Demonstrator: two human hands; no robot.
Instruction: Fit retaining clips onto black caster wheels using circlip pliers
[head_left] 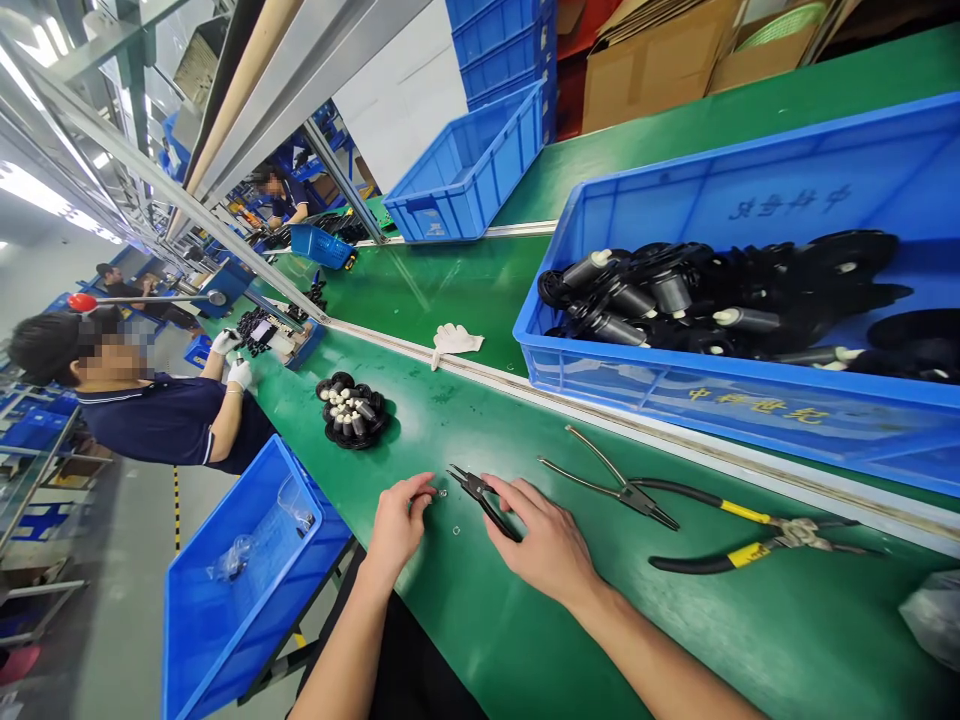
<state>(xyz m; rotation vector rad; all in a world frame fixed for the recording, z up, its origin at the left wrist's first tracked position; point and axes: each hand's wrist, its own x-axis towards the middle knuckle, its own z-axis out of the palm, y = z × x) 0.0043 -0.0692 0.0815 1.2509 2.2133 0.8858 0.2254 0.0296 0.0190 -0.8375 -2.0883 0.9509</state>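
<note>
My left hand [399, 518] pinches a tiny metal ring [442, 492] on the green table, fingers closed round it. My right hand [538, 540] grips the handles of small black pliers [472, 486], whose tips point at that ring. Another small ring [456, 531] lies loose between my hands. A second, larger pair of pliers with yellow-black handles [675, 510] rests on the table to the right, apart from both hands.
A big blue bin [720, 400] of black motor parts stands at the right. A cluster of black parts [352, 412] and a white glove [454, 342] lie further off. A blue crate [240, 590] sits at the table edge. A gloved co-worker [150, 410] works at left.
</note>
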